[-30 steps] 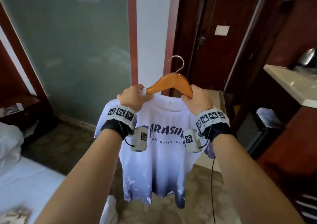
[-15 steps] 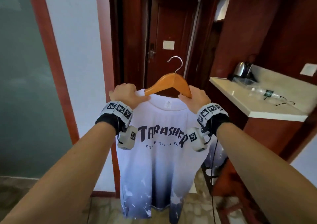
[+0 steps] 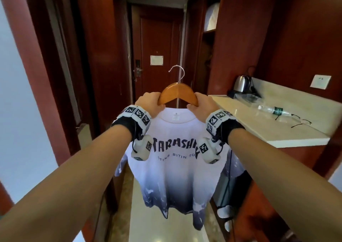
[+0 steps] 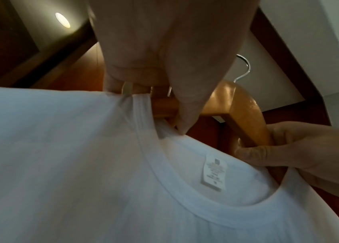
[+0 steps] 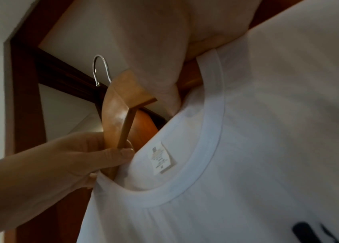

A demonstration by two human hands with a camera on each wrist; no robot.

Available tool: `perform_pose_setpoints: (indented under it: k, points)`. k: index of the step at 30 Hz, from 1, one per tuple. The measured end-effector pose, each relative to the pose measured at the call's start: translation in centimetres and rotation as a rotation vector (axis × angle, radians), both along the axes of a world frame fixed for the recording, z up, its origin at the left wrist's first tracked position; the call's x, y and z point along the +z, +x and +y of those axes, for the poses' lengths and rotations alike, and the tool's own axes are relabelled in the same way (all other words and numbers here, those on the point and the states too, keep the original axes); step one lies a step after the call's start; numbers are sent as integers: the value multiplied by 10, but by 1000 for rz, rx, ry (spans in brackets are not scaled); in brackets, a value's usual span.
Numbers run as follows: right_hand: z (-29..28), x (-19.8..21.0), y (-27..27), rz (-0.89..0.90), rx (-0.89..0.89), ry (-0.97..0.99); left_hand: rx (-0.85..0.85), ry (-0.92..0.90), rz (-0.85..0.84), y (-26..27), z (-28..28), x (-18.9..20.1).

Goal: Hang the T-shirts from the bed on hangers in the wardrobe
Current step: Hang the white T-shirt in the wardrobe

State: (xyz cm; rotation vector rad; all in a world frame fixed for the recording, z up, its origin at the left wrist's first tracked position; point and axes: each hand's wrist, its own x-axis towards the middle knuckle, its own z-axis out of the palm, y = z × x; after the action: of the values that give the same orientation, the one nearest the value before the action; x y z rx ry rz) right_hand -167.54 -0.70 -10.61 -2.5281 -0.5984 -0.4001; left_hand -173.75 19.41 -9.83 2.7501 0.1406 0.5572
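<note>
We stand in a narrow passage with dark red wood panelling close on both sides, a closed door (image 3: 157, 56) at its far end and a strip of pale floor (image 3: 137, 214) open ahead under the shirt. To our right a light stone counter (image 3: 277, 130) juts toward us, its near corner just beside our right forearm; beyond it an open wardrobe bay (image 3: 207, 56) shows a shelf with something white on it. We hold both arms out at chest height, wrists level. Our left hand (image 3: 150, 103) curls round the left shoulder of the wooden hanger (image 3: 177, 91), thumb and fingers pinching the collar there in the left wrist view, and our right hand (image 3: 202, 105) grips the right shoulder the same way. The T-shirt (image 3: 175, 167) hangs on that hanger in mid-air between our hands, white at the top and fading to dark blue at the hem, with black lettering across the chest and its neck label (image 4: 214, 171) facing us. The metal hook (image 3: 177, 73) stands upright and free, touching nothing. On the counter sit a steel kettle (image 3: 241, 83), a lying plastic bottle (image 3: 272, 110) and a pair of glasses (image 3: 299, 121).
</note>
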Motion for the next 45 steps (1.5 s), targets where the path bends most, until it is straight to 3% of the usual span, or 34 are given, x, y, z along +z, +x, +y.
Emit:
perform_pose_setpoints:
  k: [13, 21, 28, 35, 45]
  points:
    - [8, 51, 269, -76, 92, -25, 4, -8, -110, 273, -8, 50]
    - [51, 61, 406, -149, 155, -86, 72, 97, -98, 416, 33, 54]
    - [105, 55, 546, -115, 94, -166, 5, 65, -61, 567, 92, 54]
    - [155, 72, 678, -76, 9, -189, -119, 82, -25, 711, 146, 78]
    - [177, 81, 853, -106, -122, -249, -220, 130, -13, 895, 175, 89]
